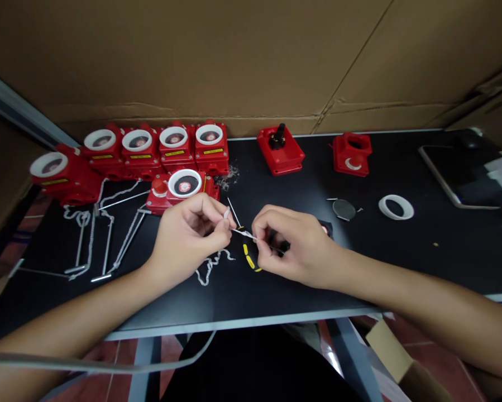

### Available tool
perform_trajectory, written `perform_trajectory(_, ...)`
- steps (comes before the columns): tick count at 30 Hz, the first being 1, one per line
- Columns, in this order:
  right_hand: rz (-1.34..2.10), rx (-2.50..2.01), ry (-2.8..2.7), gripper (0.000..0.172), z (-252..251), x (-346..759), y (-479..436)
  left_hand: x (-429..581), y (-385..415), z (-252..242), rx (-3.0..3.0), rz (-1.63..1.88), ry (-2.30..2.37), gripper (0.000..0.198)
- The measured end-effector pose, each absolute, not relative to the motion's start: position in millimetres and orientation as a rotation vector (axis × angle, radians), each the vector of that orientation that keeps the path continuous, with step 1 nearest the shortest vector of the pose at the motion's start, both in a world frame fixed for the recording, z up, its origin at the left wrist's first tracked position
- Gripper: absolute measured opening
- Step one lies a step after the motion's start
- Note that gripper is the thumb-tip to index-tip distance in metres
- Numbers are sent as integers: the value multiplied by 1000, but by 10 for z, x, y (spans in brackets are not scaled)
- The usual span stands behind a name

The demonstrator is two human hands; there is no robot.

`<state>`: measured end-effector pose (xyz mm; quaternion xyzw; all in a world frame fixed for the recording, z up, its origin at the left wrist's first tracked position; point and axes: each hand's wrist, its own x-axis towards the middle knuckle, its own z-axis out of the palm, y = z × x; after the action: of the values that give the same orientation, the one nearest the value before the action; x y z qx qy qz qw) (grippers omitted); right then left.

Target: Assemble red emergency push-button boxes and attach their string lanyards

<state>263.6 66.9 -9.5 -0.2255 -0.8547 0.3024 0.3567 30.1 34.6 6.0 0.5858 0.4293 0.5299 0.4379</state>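
A thin white string (245, 233) is stretched between my hands, with what looks like a small knot in it. My left hand (192, 231) pinches one side of it between thumb and forefinger. The other side is pinched by my right hand (296, 243), a short gap away. A loose, kinked length of string (209, 272) lies on the table below my left hand. Behind and beneath the gap rests a screwdriver (249, 252) with a black and yellow handle, partly covered by my right fingers. Just beyond my left hand sits a red alarm-type box (211, 187) with a white ring.
Several similar red boxes (213, 159) stand at the back left, near metal rods (107, 248) tied with string. An open red housing (282, 159), a red cover (351, 159), a round glass disc (343, 209), a white ring (396, 207) and a tablet-like device (455, 173) lie rightward.
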Motion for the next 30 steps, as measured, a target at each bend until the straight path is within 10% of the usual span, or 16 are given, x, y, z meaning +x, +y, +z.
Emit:
perform_trajectory(14, 635, -811, -2071, 23, 99, 2944, 1193, -433, 425, 628, 2735, 1156, 1567, 11)
perform_trajectory(20, 270, -659, -2381, 23, 224, 2900, 1390, -813, 641, 428, 2624, 73, 1876, 80)
perform_trajectory(30, 200, -634, -2744, 37, 28, 2392, 1479, -725, 660, 438, 2624, 314, 1518, 57)
